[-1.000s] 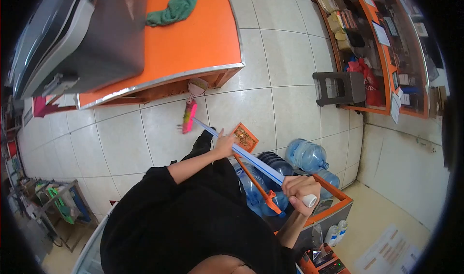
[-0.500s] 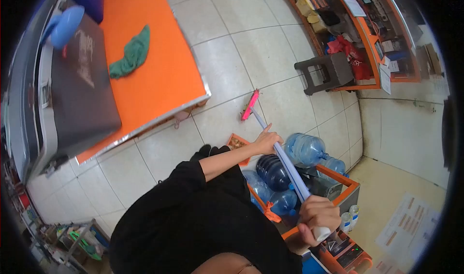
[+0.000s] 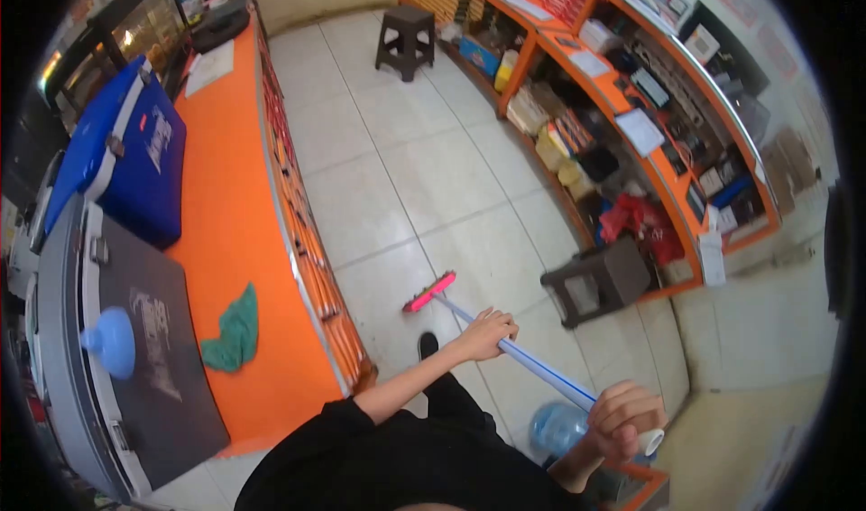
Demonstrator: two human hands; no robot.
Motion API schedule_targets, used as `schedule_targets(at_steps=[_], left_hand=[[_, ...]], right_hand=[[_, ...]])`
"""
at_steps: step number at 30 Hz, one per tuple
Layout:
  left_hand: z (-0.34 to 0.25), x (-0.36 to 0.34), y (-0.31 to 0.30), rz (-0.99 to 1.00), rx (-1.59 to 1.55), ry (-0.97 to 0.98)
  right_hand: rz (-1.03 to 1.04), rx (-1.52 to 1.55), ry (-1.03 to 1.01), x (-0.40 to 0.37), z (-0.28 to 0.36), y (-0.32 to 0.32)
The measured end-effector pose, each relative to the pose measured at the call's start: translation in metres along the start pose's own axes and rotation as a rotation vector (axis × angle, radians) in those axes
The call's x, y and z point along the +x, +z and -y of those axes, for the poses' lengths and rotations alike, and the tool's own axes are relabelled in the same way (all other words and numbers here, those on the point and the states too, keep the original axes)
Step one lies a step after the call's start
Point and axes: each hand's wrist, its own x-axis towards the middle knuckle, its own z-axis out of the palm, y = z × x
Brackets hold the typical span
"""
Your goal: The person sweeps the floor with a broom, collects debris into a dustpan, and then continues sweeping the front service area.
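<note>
A broom with a pink head (image 3: 431,293) and a pale blue handle (image 3: 550,371) reaches from my body to the tiled floor. The head lies on or just above the tiles; exact contact is hard to see. My left hand (image 3: 488,333) is closed around the lower part of the handle. Higher up, near the white end cap, my right hand (image 3: 627,412) wraps the handle. A black shoe (image 3: 428,345) shows close to the broom head.
On the left, an orange counter (image 3: 221,123) carries a green cloth (image 3: 233,331), a grey cooler (image 3: 158,331) and a blue cooler (image 3: 135,155). Dark stools (image 3: 600,276) and orange shelves (image 3: 667,173) stand to the right. A water jug (image 3: 559,428) sits beside my right arm.
My view has tilted up and forward, bringing a far stool and more counter into sight. Most of the water jugs have left view. Both hands keep hold of the broom.
</note>
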Motion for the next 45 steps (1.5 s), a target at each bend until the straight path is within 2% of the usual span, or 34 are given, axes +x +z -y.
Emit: schedule_targets(at_steps=[2,3,6,11,12,13,15,16,18,20,22,24,25,27,28,29,30,32,34,35,36,37,38,39,41,42,43,45], left_hand=[[0.019,0.023,-0.043,-0.158,-0.140,0.022],[0.019,0.031,-0.073,-0.206,-0.089,0.071],[0.042,0.078,-0.136,-0.299,-0.130,0.056],[0.128,0.182,-0.226,-0.313,-0.058,0.059],[0.146,0.200,-0.242,-0.315,-0.048,0.057],[0.163,0.203,-0.257,-0.397,-0.051,0.041],[0.195,0.168,-0.309,-0.840,-0.107,-0.030],[0.209,0.151,-0.336,-1.074,-0.141,-0.062],[0.237,0.120,-0.401,-1.462,-0.164,-0.064],[0.276,0.124,-0.466,-1.630,-0.156,-0.088],[0.322,0.128,-0.513,-1.731,-0.216,-0.250],[0.333,0.158,-0.556,-1.693,-0.193,-0.295],[0.341,0.165,-0.568,-1.687,-0.141,-0.345],[0.392,0.183,-0.613,-1.633,-0.057,-0.296],[0.415,0.189,-0.629,-1.594,0.026,-0.253],[0.430,0.204,-0.648,-1.621,-0.004,-0.328],[0.451,0.212,-0.670,-1.652,0.018,-0.334],[0.495,0.236,-0.710,-1.650,0.017,-0.371],[0.544,0.246,-0.755,-1.633,0.048,-0.303],[0.584,0.273,-0.810,-1.593,0.083,-0.220],[0.598,0.288,-0.837,-1.569,0.089,-0.217],[0.609,0.297,-0.864,-1.636,0.126,-0.218],[0.619,0.305,-0.889,-1.707,0.162,-0.223],[0.622,0.323,-0.913,-1.819,0.051,-0.335],[0.653,0.314,-0.957,-1.731,0.134,-0.334],[0.670,0.314,-0.974,-1.666,0.195,-0.298],[0.686,0.319,-0.989,-1.744,0.152,-0.310],[0.733,0.319,-1.023,-1.743,0.207,-0.280]], right_hand=[[0.001,0.005,0.010,0.055,-0.042,0.003],[0.041,0.070,-0.013,0.082,-0.065,0.006],[0.112,0.153,-0.062,0.142,-0.120,-0.010],[0.080,0.211,-0.136,0.240,-0.233,-0.039],[0.130,0.259,-0.110,0.247,-0.259,-0.052],[0.135,0.268,-0.123,0.264,-0.287,-0.029],[0.813,0.161,0.225,0.294,-0.344,0.061],[0.680,0.121,0.147,0.307,-0.369,0.066],[0.718,-0.221,0.052,0.340,-0.436,0.067],[0.873,-0.583,0.116,0.360,-0.523,0.031],[0.997,-0.874,0.438,0.332,-0.618,-0.021],[1.161,-1.194,0.896,0.293,-0.680,-0.083],[1.181,-1.268,1.046,0.258,-0.700,-0.114],[1.186,-1.067,1.475,0.226,-0.720,-0.142],[1.319,-0.884,1.576,0.175,-0.744,-0.157],[0.965,-0.358,2.015,0.139,-0.749,-0.167],[0.930,-0.398,2.201,0.081,-0.790,-0.147],[0.558,-0.185,2.205,0.220,-0.795,-0.107],[0.571,-0.177,2.250,0.317,-0.882,-0.088],[0.567,-0.146,2.286,0.371,-0.941,-0.075],[0.962,0.051,2.021,0.270,-1.063,-0.112],[1.106,0.019,1.801,0.378,-1.065,-0.079],[1.010,-0.203,1.549,0.421,-1.094,-0.053],[1.585,-0.393,1.306,0.450,-1.174,-0.033],[1.231,-0.421,0.970,0.568,-1.213,0.023],[1.140,-0.480,0.808,0.604,-1.244,0.051],[1.105,-0.501,0.570,0.627,-1.285,0.074],[0.903,-0.391,0.460,0.702,-1.322,0.116]])
